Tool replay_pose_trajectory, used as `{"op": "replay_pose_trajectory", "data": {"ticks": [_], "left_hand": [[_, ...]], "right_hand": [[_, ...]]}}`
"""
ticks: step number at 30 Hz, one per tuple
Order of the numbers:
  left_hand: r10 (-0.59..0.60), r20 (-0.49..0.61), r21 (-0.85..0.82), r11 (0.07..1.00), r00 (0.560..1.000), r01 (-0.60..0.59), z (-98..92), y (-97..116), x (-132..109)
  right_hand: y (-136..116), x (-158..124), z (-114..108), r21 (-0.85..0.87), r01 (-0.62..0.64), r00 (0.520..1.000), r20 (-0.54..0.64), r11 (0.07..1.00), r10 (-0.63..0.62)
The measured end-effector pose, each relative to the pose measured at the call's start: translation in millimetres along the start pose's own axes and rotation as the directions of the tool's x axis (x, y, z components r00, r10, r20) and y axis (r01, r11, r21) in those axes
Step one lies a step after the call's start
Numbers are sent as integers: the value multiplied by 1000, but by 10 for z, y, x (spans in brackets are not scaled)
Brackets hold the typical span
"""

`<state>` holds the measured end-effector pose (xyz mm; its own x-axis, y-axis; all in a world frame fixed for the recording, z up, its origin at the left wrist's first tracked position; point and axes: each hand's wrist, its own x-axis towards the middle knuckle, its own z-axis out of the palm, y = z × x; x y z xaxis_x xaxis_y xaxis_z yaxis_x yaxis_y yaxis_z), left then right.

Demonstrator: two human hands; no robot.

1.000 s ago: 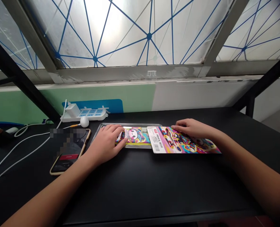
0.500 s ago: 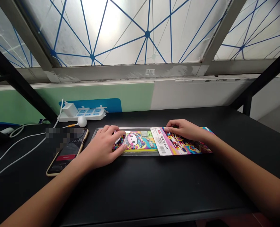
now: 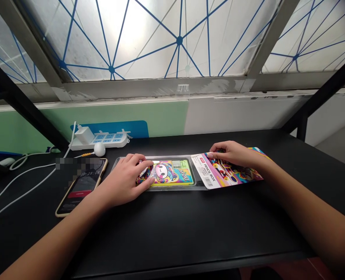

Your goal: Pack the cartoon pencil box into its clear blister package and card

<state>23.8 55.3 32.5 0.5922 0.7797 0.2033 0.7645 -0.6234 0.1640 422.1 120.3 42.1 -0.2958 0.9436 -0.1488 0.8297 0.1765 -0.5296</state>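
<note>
A colourful pencil box (image 3: 172,173) with a cartoon face and the word SPORT lies in a clear plastic tray (image 3: 200,182) on the black desk. My left hand (image 3: 128,175) holds down its left end, thumb and index finger apart and the other fingers curled. To the right, my right hand (image 3: 229,151) pinches the upper edge of a printed card (image 3: 216,173) marked PENCIL BOX. This card slants over the tray's right end, and its far right part is partly hidden behind my wrist.
A phone (image 3: 83,190) lies left of the tray, partly behind my left forearm. White cables (image 3: 29,190) run across the desk's left side. At the back stands a power strip (image 3: 111,140) with a plugged-in charger, below the window. Black metal bars (image 3: 315,101) rise at both sides.
My right hand has moved the card rightward and tilted it, uncovering the pencil box's right end and more of the tray. My left hand stays on the box. The view has shifted slightly.
</note>
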Motion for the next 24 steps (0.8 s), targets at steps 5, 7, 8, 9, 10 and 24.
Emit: {"op": "replay_pose_trajectory", "data": {"ticks": [5,7,8,9,10,24], "left_hand": [[6,-11,-5,1000,1000,-6,10,-12,3],[4,-11,-12,1000,1000,-4,12,-6,4],[0,-10,-17,1000,1000,0,12,-2,4],[-4,-8,-22,1000,1000,4,13,1,4],[-8,-6,-27,1000,1000,8,13,5,4],[-52,6,-140,989,999,53,48,196,36]], "right_hand": [[-45,-22,-32,-30,-3,1000,-12,1000,3],[-61,-25,-26,-46,-11,1000,-17,999,11],[-68,-25,-18,-53,-13,1000,-20,998,12],[-77,-26,-6,-58,-12,1000,-23,998,10],[-87,-26,9,-60,-8,1000,-28,998,7],[-390,-75,337,12,-6,999,-44,1000,7]]}}
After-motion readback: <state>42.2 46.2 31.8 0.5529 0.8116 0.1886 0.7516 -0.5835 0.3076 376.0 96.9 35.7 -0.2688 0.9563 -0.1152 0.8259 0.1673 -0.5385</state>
